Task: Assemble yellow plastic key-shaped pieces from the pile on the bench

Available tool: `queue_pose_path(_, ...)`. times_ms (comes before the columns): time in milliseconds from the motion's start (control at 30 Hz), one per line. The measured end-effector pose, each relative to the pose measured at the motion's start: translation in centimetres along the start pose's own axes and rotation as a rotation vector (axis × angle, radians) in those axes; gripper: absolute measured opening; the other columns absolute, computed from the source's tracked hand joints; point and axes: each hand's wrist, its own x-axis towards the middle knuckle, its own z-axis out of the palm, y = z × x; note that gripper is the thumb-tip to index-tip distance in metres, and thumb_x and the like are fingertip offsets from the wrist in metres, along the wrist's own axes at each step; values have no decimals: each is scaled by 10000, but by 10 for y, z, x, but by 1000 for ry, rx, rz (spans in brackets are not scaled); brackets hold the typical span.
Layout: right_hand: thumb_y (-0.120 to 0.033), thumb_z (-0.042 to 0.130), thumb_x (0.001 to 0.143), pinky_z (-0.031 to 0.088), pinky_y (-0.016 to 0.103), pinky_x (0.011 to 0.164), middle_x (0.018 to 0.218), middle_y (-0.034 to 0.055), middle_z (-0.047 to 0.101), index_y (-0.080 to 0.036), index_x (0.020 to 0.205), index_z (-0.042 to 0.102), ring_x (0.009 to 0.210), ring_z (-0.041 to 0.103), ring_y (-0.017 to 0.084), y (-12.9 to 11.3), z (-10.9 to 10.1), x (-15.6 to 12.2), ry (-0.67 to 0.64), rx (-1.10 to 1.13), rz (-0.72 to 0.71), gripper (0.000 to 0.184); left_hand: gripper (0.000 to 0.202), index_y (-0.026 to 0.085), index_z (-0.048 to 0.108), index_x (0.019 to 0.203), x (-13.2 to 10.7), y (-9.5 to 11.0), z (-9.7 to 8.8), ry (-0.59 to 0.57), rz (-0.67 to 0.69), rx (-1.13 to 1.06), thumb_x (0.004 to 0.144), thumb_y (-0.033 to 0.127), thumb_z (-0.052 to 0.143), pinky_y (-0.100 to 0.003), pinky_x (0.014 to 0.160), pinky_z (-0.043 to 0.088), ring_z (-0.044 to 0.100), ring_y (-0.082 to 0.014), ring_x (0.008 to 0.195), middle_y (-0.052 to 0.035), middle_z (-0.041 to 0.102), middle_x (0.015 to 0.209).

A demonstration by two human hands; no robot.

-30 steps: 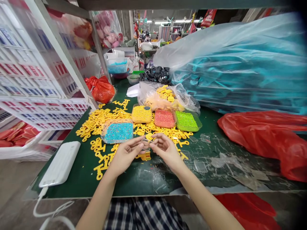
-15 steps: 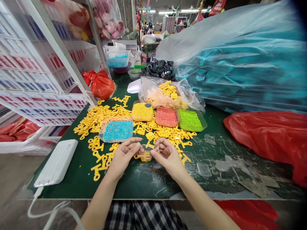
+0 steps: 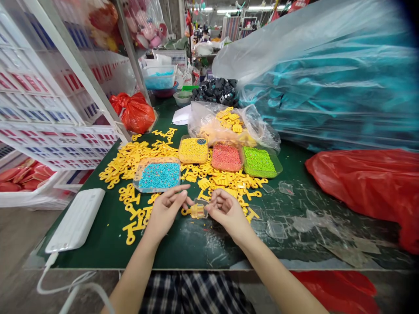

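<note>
Between my hands, a small clear plastic case (image 3: 199,208) sits over a yellow key-shaped plastic piece (image 3: 196,211) on the green table mat (image 3: 183,244). My right hand (image 3: 227,213) has its fingertips on the case's right end. My left hand (image 3: 166,211) stays just left of it, fingers apart, close to the key's yellow ring. Loose yellow key pieces (image 3: 212,181) spread around and above my hands. Beyond them stand trays of blue beads (image 3: 159,175), yellow beads (image 3: 193,150), coral beads (image 3: 225,158) and green beads (image 3: 258,162).
A clear bag of yellow pieces (image 3: 225,126) lies behind the trays. Clear plastic scraps (image 3: 276,230) lie to the right. A white power bank (image 3: 76,220) with a cable sits at the left edge. White shelving (image 3: 55,139) stands left; a large teal-filled plastic bag (image 3: 321,83) rises right.
The clear case has come down from between my fingertips onto the yellow key piece. My hands have lowered with it, and the view has tilted slightly.
</note>
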Motion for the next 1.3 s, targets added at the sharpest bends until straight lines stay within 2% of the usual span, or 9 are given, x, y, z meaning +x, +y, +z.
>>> queue_pose_path(200, -393, 657, 744, 373, 236, 571, 652, -46, 487, -226, 834, 510, 593, 456, 115, 4, 0, -1, -50, -125, -35, 240, 419, 157, 708, 1040, -3, -5, 3, -111, 41, 115, 744, 454, 702, -281, 720, 547, 680, -178, 732, -40, 730, 766)
queue_pose_path(367, -347, 494, 882, 413, 281, 637, 833, 26, 627, -221, 1019, 594, 696, 529, 160, 3, -10, -22, 101, -563, -223, 211, 427, 162, 747, 929, 1, -10, 2, -23, 37, 197, 716, 529, 702, -322, 743, 580, 714, -226, 766, -80, 758, 825)
queue_pose_path(500, -335, 471, 889, 430, 339, 737, 887, 62, 668, -214, 913, 615, 806, 576, 213, 1, -61, -39, 395, -888, -336, 190, 453, 170, 739, 931, 3, -12, 7, -31, 85, 242, 738, 575, 672, -338, 766, 591, 726, -237, 780, -83, 761, 850)
queue_pose_path(567, -346, 471, 880, 421, 381, 781, 929, 78, 674, -212, 929, 620, 882, 567, 254, -1, -98, -41, 609, -1088, -300, 206, 445, 176, 733, 930, 2, -13, 12, -56, 112, 265, 758, 579, 651, -332, 767, 590, 727, -234, 796, -83, 760, 900)
queue_pose_path(633, -375, 496, 861, 416, 418, 812, 1019, 99, 665, -209, 1002, 624, 962, 536, 294, -5, -134, -39, 716, -1281, -190, 253, 433, 184, 731, 937, 1, -14, 17, -85, 132, 312, 778, 574, 632, -329, 768, 586, 725, -232, 807, -79, 759, 916)
queue_pose_path(767, -435, 581, 804, 391, 481, 888, 1277, 147, 557, -187, 1172, 595, 1130, 453, 353, -10, -188, -28, 694, -1452, -61, 444, 433, 188, 727, 950, -1, -16, 22, -117, 159, 383, 790, 576, 619, -345, 798, 575, 724, -235, 804, -73, 761, 871)
queue_pose_path(933, -467, 608, 799, 386, 480, 882, 1320, 126, 538, -226, 1138, 628, 1153, 453, 347, -9, -221, -23, 641, -1493, -10, 416, 514, 176, 721, 918, 2, -12, 21, -106, 153, 344, 747, 650, 620, -352, 765, 592, 728, -247, 787, -79, 760, 844)
queue_pose_path(1133, -516, 650, 809, 380, 425, 850, 1129, 108, 650, -204, 981, 665, 1078, 506, 314, -18, -214, -34, 648, -1514, -121, 357, 527, 181, 725, 905, 1, -12, 22, -91, 152, 351, 734, 668, 621, -346, 744, 596, 729, -251, 784, -79, 761, 840)
queue_pose_path(1300, -521, 636, 852, 381, 380, 835, 973, 91, 711, -183, 989, 670, 938, 568, 257, -47, -149, -61, 725, -1587, -709, 366, 513, 181, 723, 917, 0, -15, 22, -94, 154, 357, 748, 654, 615, -347, 744, 591, 727, -248, 785, -79, 758, 835)
